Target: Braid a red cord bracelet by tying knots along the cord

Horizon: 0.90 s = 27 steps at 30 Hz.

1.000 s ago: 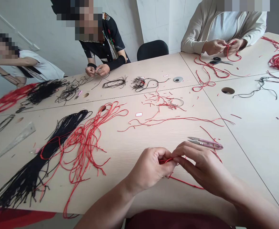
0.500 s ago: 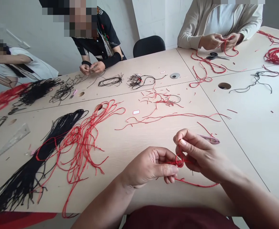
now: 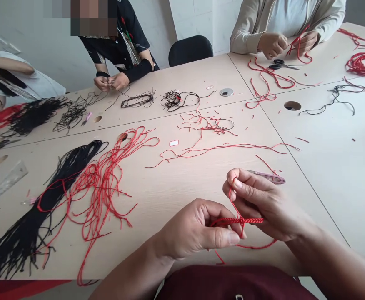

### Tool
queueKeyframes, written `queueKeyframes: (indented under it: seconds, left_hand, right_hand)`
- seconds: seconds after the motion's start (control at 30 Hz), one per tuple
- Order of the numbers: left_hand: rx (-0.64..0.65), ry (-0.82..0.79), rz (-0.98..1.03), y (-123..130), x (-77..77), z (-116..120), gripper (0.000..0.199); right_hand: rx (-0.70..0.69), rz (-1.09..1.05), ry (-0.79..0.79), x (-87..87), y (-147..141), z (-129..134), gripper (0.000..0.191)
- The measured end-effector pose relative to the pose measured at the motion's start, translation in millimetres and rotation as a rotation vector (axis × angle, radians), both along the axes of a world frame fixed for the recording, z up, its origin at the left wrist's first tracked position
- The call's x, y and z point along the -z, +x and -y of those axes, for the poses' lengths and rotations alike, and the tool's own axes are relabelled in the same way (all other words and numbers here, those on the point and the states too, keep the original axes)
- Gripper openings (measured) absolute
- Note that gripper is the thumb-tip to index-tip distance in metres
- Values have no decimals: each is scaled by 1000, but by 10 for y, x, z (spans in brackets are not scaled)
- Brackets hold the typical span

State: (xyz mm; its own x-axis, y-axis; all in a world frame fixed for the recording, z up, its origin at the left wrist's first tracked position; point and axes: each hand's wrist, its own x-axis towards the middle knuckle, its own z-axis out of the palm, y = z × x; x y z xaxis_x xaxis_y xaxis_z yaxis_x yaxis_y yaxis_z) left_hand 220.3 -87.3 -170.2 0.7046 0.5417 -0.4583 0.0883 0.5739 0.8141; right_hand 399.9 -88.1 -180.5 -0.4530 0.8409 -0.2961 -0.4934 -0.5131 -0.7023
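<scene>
Head view: pale wooden desk (image 3: 182, 187) beneath both arms; left hand (image 3: 198, 235) and right hand (image 3: 263, 204) above it, fingers (image 3: 237, 183) of both clamped on a braided red cord (image 3: 241, 220); pink-handled thread snips (image 3: 265, 177) just beside the right hand.

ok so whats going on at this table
A person's left hand and right hand are pinching a red cord with a short plaited stretch in it, above the table. Pink-handled snips lie just past the right hand, and loose heaps of red cord and black cord lie to the left. Across the table, one person works dark cord, and another holds red cord near a pair of scissors.
</scene>
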Motion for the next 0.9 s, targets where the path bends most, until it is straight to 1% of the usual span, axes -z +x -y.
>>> queueKeyframes:
  seconds: [0.1,0.23,0.4,0.67,0.73,0.83,0.9]
  left_hand:
    - [32,29,-35,11,-30,13,10]
    - [0,43,-33,23,-49,19,11]
    - [38,68,-58,23,-31,18,11]
    - [45,85,-31,5,-5,13,7]
    - [42,146,-42,4,-10,7,7]
    - [21,304,-57,6,-21,-6,5]
    - [10,342,-24,8,-17,-10,10]
  right_hand:
    - [60,27,19,-5,11,-6,28]
    - [107,63,23,-13,14,-8,30]
    - [121,95,38,-25,14,-6,29]
    - [123,147,48,-12,25,-2,29]
    - [115,123,37,-20,24,-4,29]
    - [94,65,12,-50,17,-5,31]
    - [81,42,2,-69,7,-1,32]
